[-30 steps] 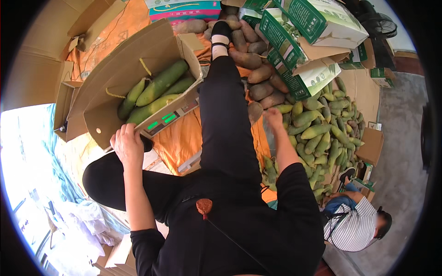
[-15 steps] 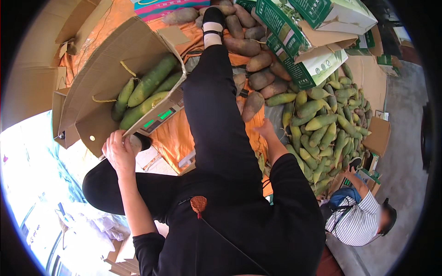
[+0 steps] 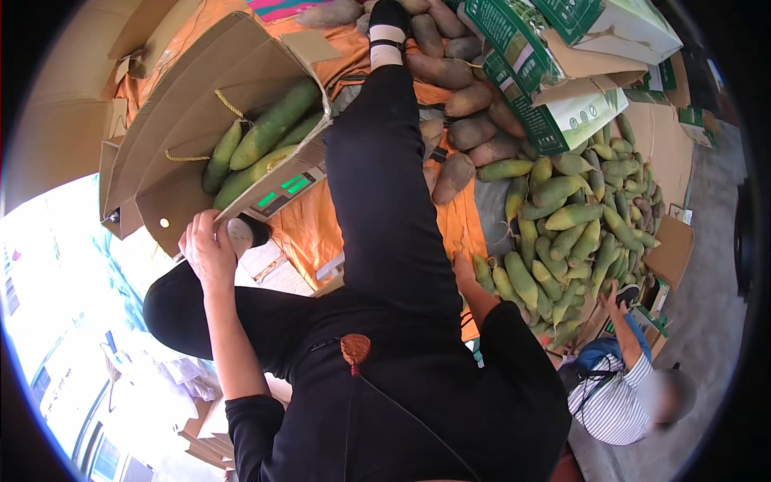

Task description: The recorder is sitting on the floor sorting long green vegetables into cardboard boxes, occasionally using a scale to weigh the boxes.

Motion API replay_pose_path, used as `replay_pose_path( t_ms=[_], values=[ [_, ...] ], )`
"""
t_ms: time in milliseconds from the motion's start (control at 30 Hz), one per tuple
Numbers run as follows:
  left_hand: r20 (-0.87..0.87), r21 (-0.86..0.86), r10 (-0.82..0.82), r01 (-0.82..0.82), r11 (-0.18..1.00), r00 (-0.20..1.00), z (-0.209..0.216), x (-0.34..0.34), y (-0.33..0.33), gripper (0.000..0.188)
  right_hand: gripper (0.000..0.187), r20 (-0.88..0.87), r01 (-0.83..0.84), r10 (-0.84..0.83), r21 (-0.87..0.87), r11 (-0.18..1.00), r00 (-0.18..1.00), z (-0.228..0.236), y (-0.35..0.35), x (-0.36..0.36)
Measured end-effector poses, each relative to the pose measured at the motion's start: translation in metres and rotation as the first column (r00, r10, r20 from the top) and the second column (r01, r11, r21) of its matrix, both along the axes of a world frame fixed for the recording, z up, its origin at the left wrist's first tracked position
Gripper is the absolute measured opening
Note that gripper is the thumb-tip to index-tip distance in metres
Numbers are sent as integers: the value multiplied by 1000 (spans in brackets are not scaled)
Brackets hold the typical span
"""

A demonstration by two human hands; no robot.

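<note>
My left hand [image 3: 210, 251] is closed on the near rim of an open cardboard box [image 3: 183, 120], its fingers over the edge. Several large green radishes [image 3: 277, 124] lie in the box, alongside two yellow rope handles [image 3: 230, 104]. Beside my right thigh, my right hand [image 3: 463, 271] is down low, next to the near left edge of a heap of green radishes [image 3: 564, 214]. The thigh partly covers this hand, so its fingers are hard to make out. A scale with green lit displays [image 3: 283, 193] stands against the box's side.
Reddish-brown roots [image 3: 471, 132] lie on an orange sheet [image 3: 462, 229] beyond my outstretched leg [image 3: 377, 177]. Green-and-white cartons [image 3: 554, 88] are stacked at the back right. A co-worker in a striped shirt [image 3: 612, 408] reaches toward the heap from the right.
My right hand has moved back toward me, down beside the thigh and the heap's edge. The left hand stays on the box rim. The whole view has shifted slightly.
</note>
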State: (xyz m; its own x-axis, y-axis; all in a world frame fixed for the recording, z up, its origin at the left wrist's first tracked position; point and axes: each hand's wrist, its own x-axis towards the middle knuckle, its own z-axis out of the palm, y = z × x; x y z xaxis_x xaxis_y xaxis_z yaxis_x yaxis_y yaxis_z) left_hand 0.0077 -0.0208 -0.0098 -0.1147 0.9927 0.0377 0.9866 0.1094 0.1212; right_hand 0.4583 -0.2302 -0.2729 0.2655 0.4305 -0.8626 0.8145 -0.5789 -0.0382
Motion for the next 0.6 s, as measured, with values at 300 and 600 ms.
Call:
replay_pose_path(
  t_ms=[300,600],
  values=[
    [-11,17,1,-1,1000,1000,4,-7,-4,14,55,-284,56,-29,88,995,958,20,43,1],
    [-7,7,9,-9,1000,1000,3,-5,-4,12,49,-490,524,-519,-139,840,701,78,72,51]
  ],
)
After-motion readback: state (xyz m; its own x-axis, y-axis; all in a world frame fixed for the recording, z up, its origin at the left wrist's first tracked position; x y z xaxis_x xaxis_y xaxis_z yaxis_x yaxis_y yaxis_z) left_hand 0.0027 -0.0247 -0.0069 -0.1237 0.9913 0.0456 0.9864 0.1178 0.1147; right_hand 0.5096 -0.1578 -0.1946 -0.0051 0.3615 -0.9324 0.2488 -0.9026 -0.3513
